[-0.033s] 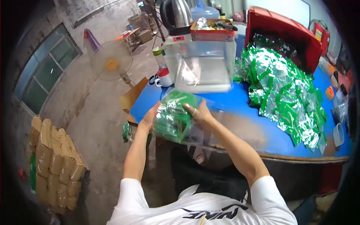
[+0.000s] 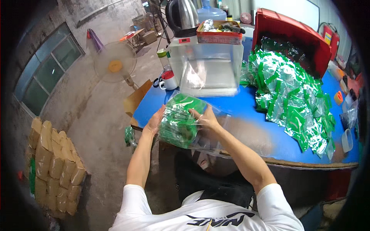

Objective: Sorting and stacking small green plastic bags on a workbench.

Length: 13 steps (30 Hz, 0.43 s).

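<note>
A clear plastic bag filled with green and silver packets point(image 2: 179, 122) is held in front of me at the left front edge of the table. My left hand point(image 2: 155, 120) grips its left side, with the palm against the packets. Over the right part of the bag lies my right hand point(image 2: 208, 118), its thumb and fingers bent onto the plastic. Loose clear film of the bag spreads out to the right, under and beyond that hand. The undersides of both hands are hidden.
A large heap of green and silver packets point(image 2: 287, 96) spills from a tipped red bin point(image 2: 295, 36) on the right of the blue table point(image 2: 246, 111). Clear bags point(image 2: 210, 79) lie behind my hands, beside a white mug point(image 2: 168, 82). A fan point(image 2: 115, 65) stands at left, above brown parcels point(image 2: 58, 165).
</note>
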Tool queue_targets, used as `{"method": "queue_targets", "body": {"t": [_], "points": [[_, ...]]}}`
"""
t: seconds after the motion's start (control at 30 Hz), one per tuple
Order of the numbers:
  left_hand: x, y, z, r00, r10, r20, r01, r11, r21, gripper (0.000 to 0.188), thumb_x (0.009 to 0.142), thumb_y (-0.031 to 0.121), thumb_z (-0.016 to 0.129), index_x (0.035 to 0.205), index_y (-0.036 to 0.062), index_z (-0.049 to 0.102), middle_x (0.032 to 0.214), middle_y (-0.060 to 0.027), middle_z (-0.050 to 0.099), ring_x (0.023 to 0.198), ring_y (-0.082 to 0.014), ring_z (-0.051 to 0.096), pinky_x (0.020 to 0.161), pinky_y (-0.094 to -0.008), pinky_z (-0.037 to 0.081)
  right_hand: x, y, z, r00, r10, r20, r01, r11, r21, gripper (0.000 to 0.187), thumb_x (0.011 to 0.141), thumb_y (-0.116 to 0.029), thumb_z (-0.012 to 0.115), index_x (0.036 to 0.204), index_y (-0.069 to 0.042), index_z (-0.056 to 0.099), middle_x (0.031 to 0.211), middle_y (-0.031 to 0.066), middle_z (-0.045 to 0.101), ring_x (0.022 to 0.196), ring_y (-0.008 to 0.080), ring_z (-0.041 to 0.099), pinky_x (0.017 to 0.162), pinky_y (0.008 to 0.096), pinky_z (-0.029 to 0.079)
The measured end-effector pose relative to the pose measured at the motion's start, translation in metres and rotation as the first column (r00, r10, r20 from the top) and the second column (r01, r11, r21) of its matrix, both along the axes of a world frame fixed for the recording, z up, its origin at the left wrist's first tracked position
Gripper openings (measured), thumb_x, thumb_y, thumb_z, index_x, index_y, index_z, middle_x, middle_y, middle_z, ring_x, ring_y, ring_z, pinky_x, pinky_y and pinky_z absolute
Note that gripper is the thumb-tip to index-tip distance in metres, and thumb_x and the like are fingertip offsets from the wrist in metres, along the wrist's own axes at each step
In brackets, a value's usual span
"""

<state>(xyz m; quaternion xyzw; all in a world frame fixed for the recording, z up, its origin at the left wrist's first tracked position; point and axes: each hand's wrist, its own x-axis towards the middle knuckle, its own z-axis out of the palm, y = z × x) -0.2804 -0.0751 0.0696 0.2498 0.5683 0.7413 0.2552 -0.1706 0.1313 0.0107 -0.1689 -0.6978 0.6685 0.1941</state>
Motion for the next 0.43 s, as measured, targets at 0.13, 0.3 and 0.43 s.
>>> {"method": "queue_targets", "body": {"t": [0.13,0.3,0.43], "points": [[0.005,-0.013,-0.011,0.997,0.074,-0.018,-0.076,0.993,-0.091,0.053,0.100,0.046,0.056,0.134,0.0052,0.054,0.135,-0.0040,0.056,0.124,-0.0162,0.050,0.107,-0.0323,0.037,0.025,-0.031,0.035,0.970,-0.237,-0.045,0.241,0.965,0.102,0.081,0.089,-0.043,0.070,0.137,0.011,0.035,0.126,0.0330,0.057,0.120,0.0390,0.057,0.103,0.0414,0.043],[0.003,0.026,-0.040,0.997,-0.077,0.033,0.076,0.997,0.028,0.065,0.103,0.052,0.045,0.143,0.0017,0.046,0.141,-0.0085,0.053,0.125,-0.0192,0.052,0.106,-0.0356,0.042,0.070,-0.015,0.009,0.959,-0.260,-0.113,0.283,0.897,0.340,0.074,0.099,-0.044,0.055,0.145,0.009,0.032,0.135,0.0360,0.050,0.130,0.0433,0.049,0.108,0.0418,0.038],[0.019,0.055,-0.015,0.870,-0.428,0.246,0.409,0.904,0.125,0.071,0.100,0.053,0.051,0.153,0.0102,0.033,0.149,-0.0074,0.046,0.129,-0.0197,0.049,0.109,-0.0374,0.040,0.070,0.023,0.015,0.970,-0.224,0.095,0.229,0.972,-0.047,0.072,0.099,-0.039,0.057,0.150,0.002,0.029,0.152,0.0302,0.035,0.142,0.0407,0.034,0.116,0.0403,0.028]]}}
